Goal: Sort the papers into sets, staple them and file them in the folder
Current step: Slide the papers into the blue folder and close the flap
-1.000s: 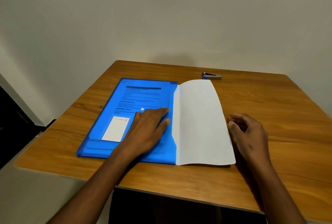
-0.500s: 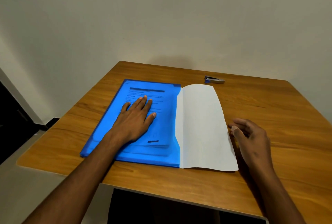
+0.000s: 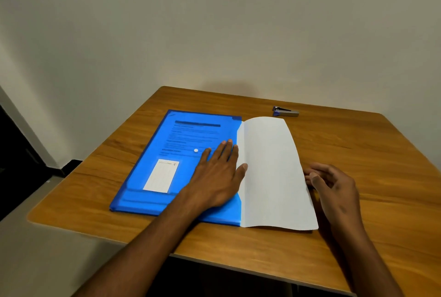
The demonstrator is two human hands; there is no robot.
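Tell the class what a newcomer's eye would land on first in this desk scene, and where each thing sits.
The bright blue folder grabs attention first, lying on the left half of the wooden table with printed pages showing through its cover. The left hand rests flat on it, beside a curved white sheet sticking out of the folder's right side. The right hand touches that sheet's right edge, and a small stapler sits near the table's far edge.
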